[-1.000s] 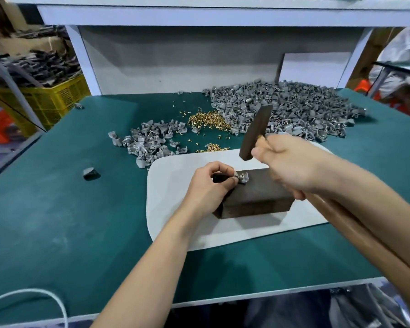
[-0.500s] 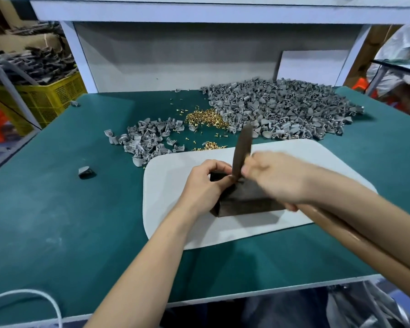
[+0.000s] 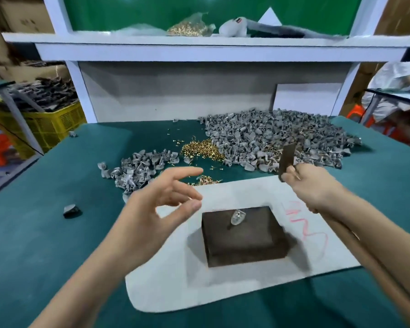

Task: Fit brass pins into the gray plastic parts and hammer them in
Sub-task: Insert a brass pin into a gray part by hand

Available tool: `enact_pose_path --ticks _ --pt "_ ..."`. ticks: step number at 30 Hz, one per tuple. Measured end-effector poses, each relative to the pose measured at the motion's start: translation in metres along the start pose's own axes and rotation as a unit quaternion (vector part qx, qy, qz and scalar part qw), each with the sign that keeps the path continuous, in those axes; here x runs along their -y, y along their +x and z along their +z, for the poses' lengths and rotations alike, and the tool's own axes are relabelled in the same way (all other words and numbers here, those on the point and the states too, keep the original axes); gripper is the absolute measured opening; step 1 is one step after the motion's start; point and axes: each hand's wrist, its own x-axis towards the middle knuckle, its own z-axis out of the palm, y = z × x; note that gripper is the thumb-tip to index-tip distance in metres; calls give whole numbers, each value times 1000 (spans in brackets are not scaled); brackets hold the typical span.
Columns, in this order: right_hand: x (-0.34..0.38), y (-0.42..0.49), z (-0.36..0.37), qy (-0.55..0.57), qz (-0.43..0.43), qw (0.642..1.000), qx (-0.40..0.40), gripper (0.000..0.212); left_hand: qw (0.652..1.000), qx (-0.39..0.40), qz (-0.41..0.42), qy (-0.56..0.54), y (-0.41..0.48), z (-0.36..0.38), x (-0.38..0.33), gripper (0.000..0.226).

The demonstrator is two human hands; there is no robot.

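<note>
One gray plastic part (image 3: pixel 237 217) lies on top of the dark metal block (image 3: pixel 243 237), which stands on a white mat (image 3: pixel 225 287). My left hand (image 3: pixel 156 207) hovers just left of the block with fingers spread and holds nothing. My right hand (image 3: pixel 310 185) grips the hammer (image 3: pixel 286 160) near its head, raised right of and behind the block; the wooden handle runs down along my forearm. A pile of brass pins (image 3: pixel 201 150) lies behind the mat. A large heap of gray parts (image 3: pixel 277 138) sits at the back right.
A smaller heap of gray parts (image 3: pixel 140 169) lies left of the pins. A single dark part (image 3: pixel 71 210) rests alone on the green table at the left. A yellow crate (image 3: pixel 50 124) stands beyond the table's left edge. A white shelf (image 3: pixel 199 43) overhangs the back.
The hammer struck the part on the block, then rose back up to the right. My left hand let go of the part and pulled away to the left. The camera moved closer and tilted upward.
</note>
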Motion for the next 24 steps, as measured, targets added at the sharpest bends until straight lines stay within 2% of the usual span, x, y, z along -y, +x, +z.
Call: enact_pose_path --ticks 2,4,7,10,11,12,13,14,15,17,20,24 --pt "-7 7 15 -98 -18 995 -30 24 998 7 -62 -2 3 -4 7 51" --pt "-8 13 27 -122 -51 990 -49 23 997 15 -72 7 3 4 8 61" --pt "-8 21 43 -171 -77 982 -25 25 998 16 -60 -9 2 22 12 63" --pt "0 16 47 -217 -85 972 -15 32 996 2 -87 -36 6 29 15 65" --pt "5 11 43 -193 -92 976 -36 41 995 -4 -93 -48 5 30 16 67" --pt "12 2 36 -119 -103 985 -65 50 994 -9 -97 -59 5 32 16 69" --pt "21 -10 29 5 -122 989 -82 58 992 -11 -98 -73 4 34 15 69" --pt "35 -26 21 143 -148 976 -65 64 991 -11 -98 -91 4 37 13 69" --pt "50 -45 16 239 -185 953 -13 71 989 -10 -95 -113 4 40 11 70" --pt "74 -76 20 292 -246 919 99 73 987 8 -72 -141 4 49 6 74" --pt "87 -97 30 367 -272 867 198 68 982 11 -41 -183 1 61 0 75" --pt "89 -103 30 390 -281 850 215 75 968 -22 -70 -239 4 69 -5 75"
